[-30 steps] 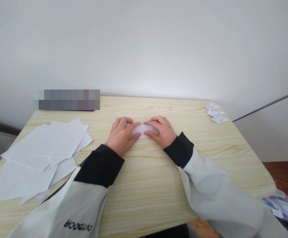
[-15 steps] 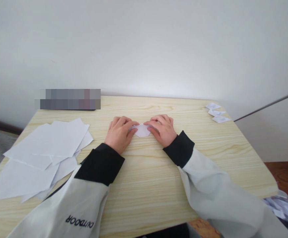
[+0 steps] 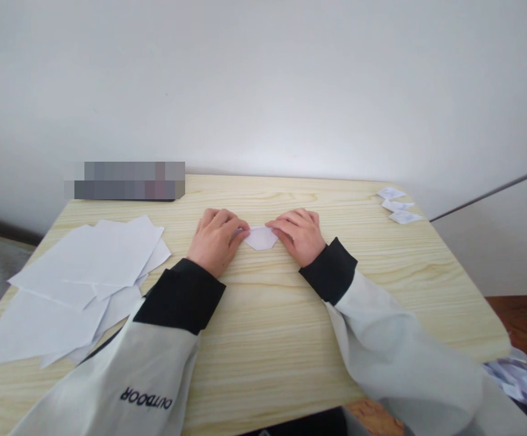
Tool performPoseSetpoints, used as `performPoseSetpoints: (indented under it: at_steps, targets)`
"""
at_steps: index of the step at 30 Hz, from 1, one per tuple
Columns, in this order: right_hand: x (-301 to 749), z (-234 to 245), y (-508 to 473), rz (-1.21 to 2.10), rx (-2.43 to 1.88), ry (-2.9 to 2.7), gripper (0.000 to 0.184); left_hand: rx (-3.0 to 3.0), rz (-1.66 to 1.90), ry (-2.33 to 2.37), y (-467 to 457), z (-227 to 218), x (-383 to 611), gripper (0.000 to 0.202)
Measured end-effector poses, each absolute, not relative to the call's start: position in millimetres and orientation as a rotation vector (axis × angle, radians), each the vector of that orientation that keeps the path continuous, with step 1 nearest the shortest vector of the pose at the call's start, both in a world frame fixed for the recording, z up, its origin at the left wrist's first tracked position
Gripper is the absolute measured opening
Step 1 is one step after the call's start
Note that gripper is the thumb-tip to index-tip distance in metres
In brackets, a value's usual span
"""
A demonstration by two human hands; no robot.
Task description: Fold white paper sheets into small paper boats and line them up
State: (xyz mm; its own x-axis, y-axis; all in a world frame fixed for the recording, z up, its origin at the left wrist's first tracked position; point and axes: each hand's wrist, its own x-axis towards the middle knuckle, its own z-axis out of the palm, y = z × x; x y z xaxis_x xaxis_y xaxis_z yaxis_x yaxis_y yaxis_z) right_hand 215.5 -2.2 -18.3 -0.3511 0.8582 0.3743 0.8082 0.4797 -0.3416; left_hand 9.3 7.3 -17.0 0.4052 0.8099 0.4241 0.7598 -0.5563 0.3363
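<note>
A small folded white paper piece (image 3: 260, 238) lies on the light wooden table (image 3: 263, 327) near its far middle. My left hand (image 3: 215, 239) rests on the piece's left end, fingers curled and pressed down on it. On the right end sits my right hand (image 3: 300, 234), its fingers also bent and pinching the upper edge. The lower point of the fold shows between both hands; the upper edge is hidden under my fingertips.
A loose pile of white sheets (image 3: 77, 284) covers the table's left side. Three small folded paper pieces (image 3: 396, 206) lie at the far right corner. A dark flat object (image 3: 124, 181) sits at the back left. Crumpled paper (image 3: 517, 378) lies below the table's right edge.
Both hands slid slightly apart and toward the far edge, baring more of the folded piece's lower point. The piece itself stays in place.
</note>
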Motion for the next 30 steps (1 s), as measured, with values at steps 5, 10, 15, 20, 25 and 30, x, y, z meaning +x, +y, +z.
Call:
performPoseSetpoints:
  at_steps: [5, 10, 15, 20, 25, 30]
  targets:
    - [220, -22, 5, 0.232, -1.177, -2.281, 0.025, 2.572, 0.801, 1.354, 10, -16, 12, 0.014]
    - [225, -23, 8, 0.205, -1.073, -2.342, 0.027, 2.608, 0.751, 1.351, 11, -16, 11, 0.015]
    - [227, -19, 5, 0.079, -1.021, -2.433, 0.032, 2.838, 0.730, 1.341, 8, -15, 8, 0.019]
    - [227, -19, -1, -0.118, -1.052, -2.478, 0.031, 3.137, 0.817, 1.281, 2, -12, 9, 0.020]
    - [224, -23, -11, -0.292, -1.024, -2.449, 0.026, 3.235, 0.884, 1.191, -4, -12, 10, 0.014]
    - [217, -25, -26, -0.370, -1.146, -2.398, 0.026, 3.178, 0.801, 1.216, -15, -12, 4, 0.024]
